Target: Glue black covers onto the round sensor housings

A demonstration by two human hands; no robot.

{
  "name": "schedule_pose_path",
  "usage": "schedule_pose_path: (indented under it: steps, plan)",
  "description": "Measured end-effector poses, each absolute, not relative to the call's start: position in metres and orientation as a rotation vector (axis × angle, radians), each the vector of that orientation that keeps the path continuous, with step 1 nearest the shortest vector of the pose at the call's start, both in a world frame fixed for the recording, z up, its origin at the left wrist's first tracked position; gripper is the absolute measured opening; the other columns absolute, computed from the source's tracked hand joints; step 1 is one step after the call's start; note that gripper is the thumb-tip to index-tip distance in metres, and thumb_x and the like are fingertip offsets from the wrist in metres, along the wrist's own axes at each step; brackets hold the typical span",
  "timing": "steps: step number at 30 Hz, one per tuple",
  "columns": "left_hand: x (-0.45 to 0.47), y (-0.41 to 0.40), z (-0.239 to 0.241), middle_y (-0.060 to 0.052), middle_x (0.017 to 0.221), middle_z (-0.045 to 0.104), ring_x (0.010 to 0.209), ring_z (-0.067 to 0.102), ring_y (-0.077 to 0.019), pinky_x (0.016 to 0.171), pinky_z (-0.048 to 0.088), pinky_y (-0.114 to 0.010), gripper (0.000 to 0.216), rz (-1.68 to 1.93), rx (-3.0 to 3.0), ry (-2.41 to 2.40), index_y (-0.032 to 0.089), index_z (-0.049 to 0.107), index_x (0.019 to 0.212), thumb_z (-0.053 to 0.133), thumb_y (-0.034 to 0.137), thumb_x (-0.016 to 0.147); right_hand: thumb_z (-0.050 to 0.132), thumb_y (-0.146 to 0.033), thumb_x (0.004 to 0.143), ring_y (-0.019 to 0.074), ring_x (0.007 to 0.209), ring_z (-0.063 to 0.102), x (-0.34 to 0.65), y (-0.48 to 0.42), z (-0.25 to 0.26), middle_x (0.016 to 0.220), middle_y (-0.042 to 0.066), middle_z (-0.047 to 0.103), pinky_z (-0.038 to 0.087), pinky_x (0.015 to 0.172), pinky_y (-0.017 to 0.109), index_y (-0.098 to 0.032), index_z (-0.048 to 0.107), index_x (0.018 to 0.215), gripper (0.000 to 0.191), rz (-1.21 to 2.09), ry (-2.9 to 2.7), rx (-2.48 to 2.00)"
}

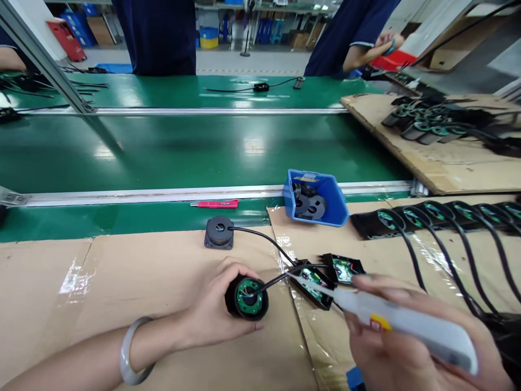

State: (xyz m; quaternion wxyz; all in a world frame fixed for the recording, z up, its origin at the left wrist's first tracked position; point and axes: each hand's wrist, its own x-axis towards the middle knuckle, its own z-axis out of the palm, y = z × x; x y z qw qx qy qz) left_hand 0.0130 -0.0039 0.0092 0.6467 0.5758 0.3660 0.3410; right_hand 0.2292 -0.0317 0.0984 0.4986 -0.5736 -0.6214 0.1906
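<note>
Left hand (211, 312) grips a small black round housing (246, 298) near-centre on the bench (122, 282), circuit board up, while right hand (402, 347) closes on a white pen-shaped tool (407, 323); housing looks light, rigid, best held by its rim, board and cable fragile.

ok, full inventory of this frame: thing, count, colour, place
round housing: 1, black with green board inside, in left hand
white tool: 1, white, yellow patch, in right hand
square-base part: 1, black, on cardboard beyond left hand
open modules: 2, black with green boards, centre right
blue bin: 1, blue, holds dark discs, by belt edge
red tool: 1, red, on green strip
cabled units: a row, black and green, right
conveyor belt: 1, green, across the middle
co-workers: 2, dark blue tops, far side
left hand: bracelet at wrist
right hand: lower right
</note>
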Motion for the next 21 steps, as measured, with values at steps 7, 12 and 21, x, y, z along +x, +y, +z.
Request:
schedule_pose_path:
  steps: [7, 12, 21]
  plan:
    - [0.009, 0.009, -0.009, -0.004, 0.112, 0.057, 0.104, 0.048, -0.0218, 0.090, 0.037, -0.038, 0.052, 0.743, 1.644, 1.006, 0.018, 0.056, 0.111, 0.084, 0.039, 0.073, 0.072, -0.030, 0.079, 0.0099, 0.086, 0.068, 0.221, 0.047, 0.084, 0.096, 0.004, 0.058, 0.057, 0.077, 0.014, -0.010, 0.050, 0.104, 0.039, 0.824, -1.310, -1.412]
    - [0.006, 0.006, -0.011, -0.005, 0.117, 0.055, 0.109, 0.046, -0.0232, 0.094, 0.032, -0.040, 0.050, 0.804, 1.730, 0.947, 0.016, 0.050, 0.121, 0.073, 0.027, 0.078, 0.069, -0.036, 0.070, 0.0005, 0.092, 0.061, 0.196, 0.106, 0.058, 0.112, 0.005, 0.060, 0.050, 0.084, 0.007, -0.006, 0.053, 0.117, 0.058, 1.236, -1.212, -1.698]
    - [0.009, 0.009, -0.012, -0.007, 0.112, 0.058, 0.104, 0.046, -0.0261, 0.089, 0.032, -0.039, 0.048, 0.664, 1.626, 1.048, 0.016, 0.059, 0.111, 0.078, 0.041, 0.075, 0.053, -0.014, 0.087, 0.0058, 0.093, 0.054, 0.188, 0.148, 0.003, 0.106, 0.000, 0.059, 0.042, 0.092, 0.021, -0.010, 0.049, 0.113, 0.026, 1.050, -1.796, -2.078]
